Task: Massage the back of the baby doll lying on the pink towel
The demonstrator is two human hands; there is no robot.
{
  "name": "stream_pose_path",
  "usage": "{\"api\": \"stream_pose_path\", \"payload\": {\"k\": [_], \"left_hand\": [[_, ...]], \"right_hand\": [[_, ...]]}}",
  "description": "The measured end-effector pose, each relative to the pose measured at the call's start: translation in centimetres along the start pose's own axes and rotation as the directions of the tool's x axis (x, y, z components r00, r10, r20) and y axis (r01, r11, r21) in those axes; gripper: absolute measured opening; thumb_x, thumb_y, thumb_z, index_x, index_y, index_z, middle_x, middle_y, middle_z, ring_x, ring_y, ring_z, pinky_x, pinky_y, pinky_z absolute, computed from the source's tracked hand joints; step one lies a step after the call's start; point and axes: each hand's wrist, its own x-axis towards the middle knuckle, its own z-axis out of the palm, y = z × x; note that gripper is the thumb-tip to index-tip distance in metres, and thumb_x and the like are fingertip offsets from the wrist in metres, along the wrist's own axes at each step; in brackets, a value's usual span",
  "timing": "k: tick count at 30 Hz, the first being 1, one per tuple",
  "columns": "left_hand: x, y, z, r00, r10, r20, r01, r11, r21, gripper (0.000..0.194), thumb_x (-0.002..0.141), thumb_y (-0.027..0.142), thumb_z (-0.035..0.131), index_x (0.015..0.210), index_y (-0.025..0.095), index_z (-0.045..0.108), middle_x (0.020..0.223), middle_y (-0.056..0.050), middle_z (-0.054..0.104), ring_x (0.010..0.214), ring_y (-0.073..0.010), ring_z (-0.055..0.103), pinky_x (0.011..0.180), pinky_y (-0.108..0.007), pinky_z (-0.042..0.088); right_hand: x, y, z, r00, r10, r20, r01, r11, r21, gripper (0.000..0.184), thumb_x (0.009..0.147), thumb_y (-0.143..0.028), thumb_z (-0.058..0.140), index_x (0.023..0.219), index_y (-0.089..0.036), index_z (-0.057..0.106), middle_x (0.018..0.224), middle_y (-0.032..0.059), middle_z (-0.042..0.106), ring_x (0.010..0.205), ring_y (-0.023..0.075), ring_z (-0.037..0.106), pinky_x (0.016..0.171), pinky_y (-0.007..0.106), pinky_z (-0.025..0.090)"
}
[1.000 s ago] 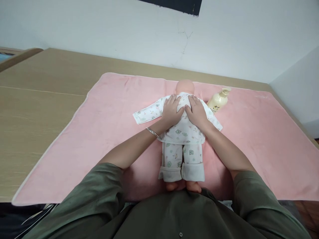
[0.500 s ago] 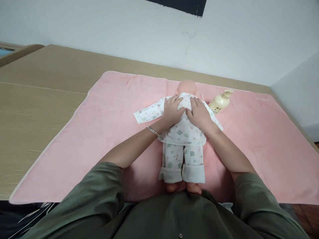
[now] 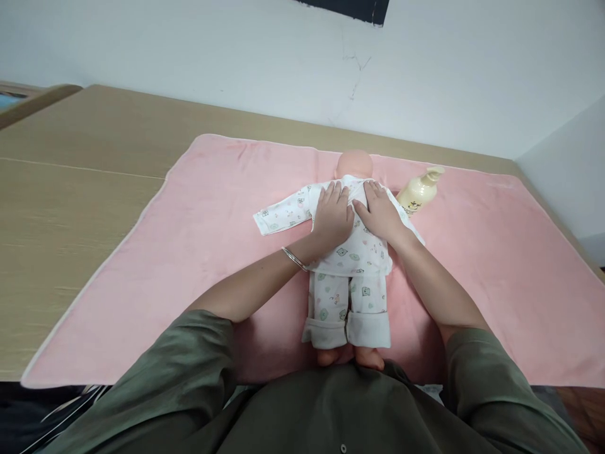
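Note:
A baby doll point(image 3: 354, 165) lies on a pink mat point(image 3: 212, 189), its head toward the wall and its feet near my body. It wears a white patterned top point(image 3: 362, 255) and matching trousers point(image 3: 331, 296) with turned-up cuffs. My left hand point(image 3: 333, 214) rests flat on the left of the doll's upper back, fingers stretched toward its head. On the right of the upper back lies my right hand point(image 3: 379, 211), its fingers extended and thumb apart. Both palms are hidden against the cloth. A cream pump bottle point(image 3: 420, 190) stands just beyond the doll's right sleeve.
Under the mat is a wooden table point(image 3: 70, 221), its back edge along a white wall point(image 3: 236, 57). A dark panel point(image 3: 363, 9) hangs at the top of the wall. Another wooden edge point(image 3: 42, 104) shows at the far left.
My left hand has turned, its fingers now closer together and pointing more toward the doll's head. My right hand has shifted slightly. The doll and bottle remain in place.

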Motion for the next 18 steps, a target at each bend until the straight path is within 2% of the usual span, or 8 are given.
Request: {"api": "stream_pose_path", "payload": {"k": [6, 11, 14, 18], "left_hand": [[1.7, -1.4, -0.7, 0.988, -0.088, 0.131, 0.102, 0.989, -0.105, 0.056, 0.09, 0.023, 0.041, 0.144, 0.006, 0.046, 0.157, -0.019, 0.036, 0.149, -0.0317, 0.027, 0.123, -0.055, 0.019], [2.3, -2.1, -0.6, 0.99, -0.109, 0.092, 0.122, 0.982, -0.144, 0.052, 0.095, 0.027, 0.036, 0.143, 0.01, 0.047, 0.156, -0.015, 0.039, 0.149, -0.0293, 0.029, 0.124, -0.052, 0.019], [1.5, -1.2, -0.3, 0.992, -0.111, 0.059, 0.115, 0.992, -0.062, 0.052, 0.095, 0.025, 0.037, 0.143, 0.005, 0.046, 0.154, -0.019, 0.041, 0.147, -0.0331, 0.031, 0.123, -0.053, 0.021], [0.0, -0.1, 0.0, 0.999, -0.047, 0.001, 0.047, 0.999, -0.003, 0.051, 0.095, 0.025, 0.039, 0.141, 0.005, 0.047, 0.153, -0.021, 0.041, 0.146, -0.0376, 0.031, 0.12, -0.056, 0.024]], "right_hand": [[-1.3, -1.6, 0.9, 0.991, 0.001, -0.134, -0.013, 0.996, -0.089, 0.058, 0.1, -0.033, 0.032, 0.142, 0.005, 0.043, 0.142, 0.0258, 0.046, 0.136, 0.0388, 0.039, 0.114, 0.056, 0.032], [-2.0, -3.0, 0.2, 0.991, 0.041, -0.131, -0.059, 0.989, -0.136, 0.056, 0.098, -0.026, 0.033, 0.139, 0.01, 0.045, 0.135, 0.0293, 0.051, 0.131, 0.0388, 0.045, 0.113, 0.052, 0.035], [-1.2, -2.3, -0.3, 0.996, 0.05, -0.073, -0.055, 0.996, -0.075, 0.055, 0.099, -0.031, 0.037, 0.141, 0.004, 0.045, 0.141, 0.0251, 0.048, 0.135, 0.036, 0.041, 0.115, 0.049, 0.034], [0.0, -0.9, -0.2, 0.998, 0.058, -0.022, -0.058, 0.998, 0.001, 0.063, 0.097, -0.032, 0.044, 0.147, 0.004, 0.034, 0.153, 0.0241, 0.03, 0.145, 0.036, 0.023, 0.12, 0.052, 0.023]]}}
